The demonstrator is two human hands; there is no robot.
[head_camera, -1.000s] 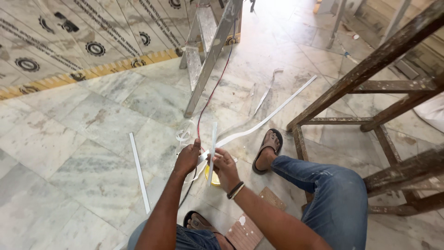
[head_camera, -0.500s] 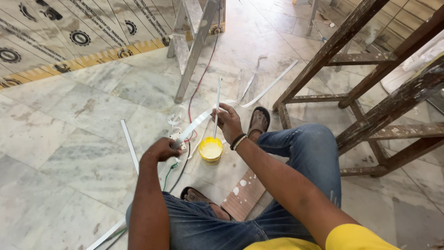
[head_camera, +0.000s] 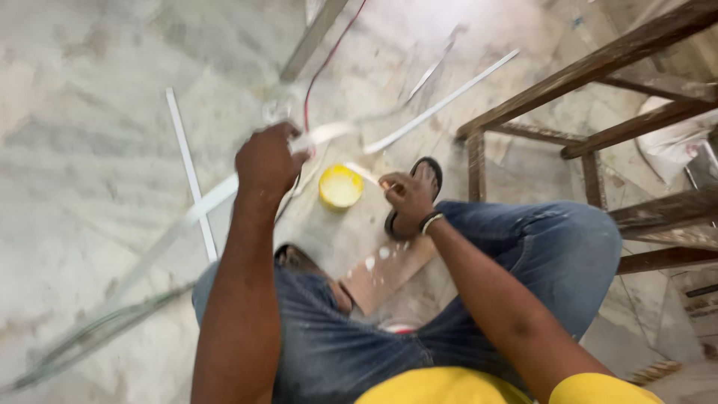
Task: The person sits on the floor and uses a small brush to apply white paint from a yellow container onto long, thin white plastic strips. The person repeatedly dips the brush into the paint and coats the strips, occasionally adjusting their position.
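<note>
I crouch on a marble floor (head_camera: 90, 150). My left hand (head_camera: 267, 161) is closed around a long white plastic strip (head_camera: 213, 197) that runs from lower left up past my fist toward the right. My right hand (head_camera: 406, 197) pinches a thin stick or brush handle (head_camera: 364, 174) whose tip points toward a small round yellow tub (head_camera: 340, 186) of pale paste on the floor between my hands. A bracelet circles my right wrist. What the stick's tip carries is blurred.
A wooden trestle (head_camera: 598, 112) stands at the right, close to my right knee. Another white strip (head_camera: 441, 101) and a short white strip (head_camera: 191, 173) lie on the floor. A red wire (head_camera: 329, 56) runs up toward a ladder leg (head_camera: 314, 37). A brown tile piece (head_camera: 385, 273) lies under my legs.
The view has dropped closer to the floor. My right hand came down from the strip to beside the yellow tub. My left hand shifted up along the white strip.
</note>
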